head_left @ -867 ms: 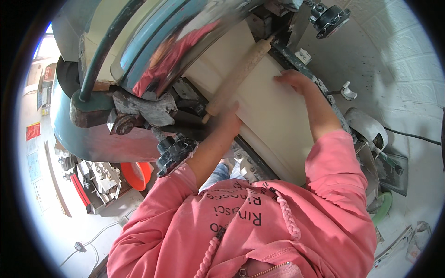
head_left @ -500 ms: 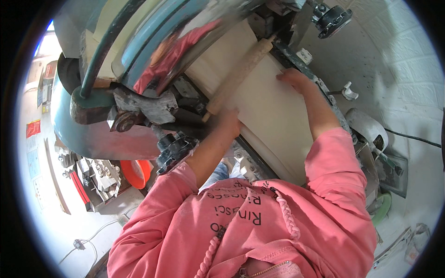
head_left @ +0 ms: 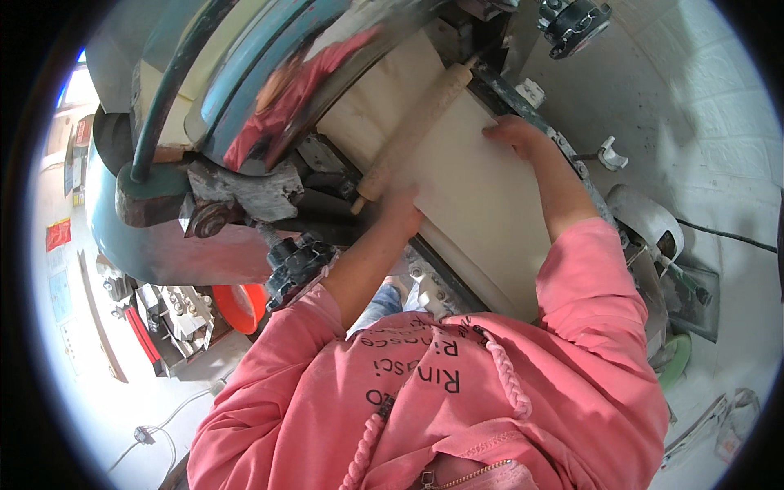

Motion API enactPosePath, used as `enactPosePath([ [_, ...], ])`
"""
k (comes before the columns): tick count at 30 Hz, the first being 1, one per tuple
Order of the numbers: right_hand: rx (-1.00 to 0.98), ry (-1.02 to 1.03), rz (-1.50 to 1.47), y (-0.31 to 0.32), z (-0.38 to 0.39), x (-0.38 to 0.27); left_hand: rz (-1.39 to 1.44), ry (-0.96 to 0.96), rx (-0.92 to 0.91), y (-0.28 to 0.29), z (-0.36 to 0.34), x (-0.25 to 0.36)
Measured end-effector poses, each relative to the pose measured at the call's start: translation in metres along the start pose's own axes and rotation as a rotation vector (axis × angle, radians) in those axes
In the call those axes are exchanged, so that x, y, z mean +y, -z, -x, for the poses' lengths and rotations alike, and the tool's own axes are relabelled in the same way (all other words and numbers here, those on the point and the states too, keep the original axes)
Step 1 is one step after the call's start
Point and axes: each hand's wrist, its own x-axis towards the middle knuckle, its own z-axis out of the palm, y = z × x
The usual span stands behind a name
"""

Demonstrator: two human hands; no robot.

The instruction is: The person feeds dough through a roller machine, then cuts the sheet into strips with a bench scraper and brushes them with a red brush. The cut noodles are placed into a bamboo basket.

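A wide pale sheet (head_left: 482,220), smooth like dough, lies along the sloping bed of a machine, with a wooden rolling pin (head_left: 414,135) across it diagonally. My right hand (head_left: 518,137) has its fingers curled on the sheet's right edge, below the pin's upper end. My left hand (head_left: 404,206) is at the sheet's left edge, just below the pin's lower end; its fingers are hazy, and I cannot tell their grip. The machine's shiny curved metal roller cover (head_left: 310,90) rises above the sheet at the upper left, reflecting pink sleeves.
Black adjusting knobs stand at lower left (head_left: 292,265) and upper right (head_left: 572,24). A dark rail (head_left: 445,273) edges the bed. A white housing (head_left: 641,216) with a cable is at right, by a tiled wall (head_left: 710,98). A red basin (head_left: 239,304) and metal parts (head_left: 175,322) sit low at left.
The view has shifted a little. Both hands appear slightly higher in the picture and stay at the sheet's edges; the rolling pin still lies across the sheet.
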Motion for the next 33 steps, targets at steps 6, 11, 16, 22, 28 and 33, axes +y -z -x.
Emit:
enactPosePath([
  [6,-0.065,-0.041,-0.013,-0.001,-0.002,0.0,-0.39,-0.265,-0.224,0.009,-0.02,0.001],
  [11,0.08,-0.043,0.141,-0.003,-0.004,-0.006,-0.221,-0.099,-0.005,0.026,-0.028,-0.007],
  [16,-0.057,-0.061,-0.007,0.005,-0.002,0.003,-0.165,-0.093,0.009,0.027,-0.031,-0.013],
  [22,-0.104,-0.045,0.02,0.001,-0.014,0.003,0.058,-0.048,-0.063,0.028,-0.041,-0.01],
  [28,-0.014,-0.056,-0.006,0.003,-0.008,0.003,-0.457,-0.146,0.031,0.037,-0.038,-0.014],
  [33,-0.159,-0.07,-0.206,0.0,-0.007,-0.003,0.159,-0.069,-0.012,0.019,-0.034,-0.01],
])
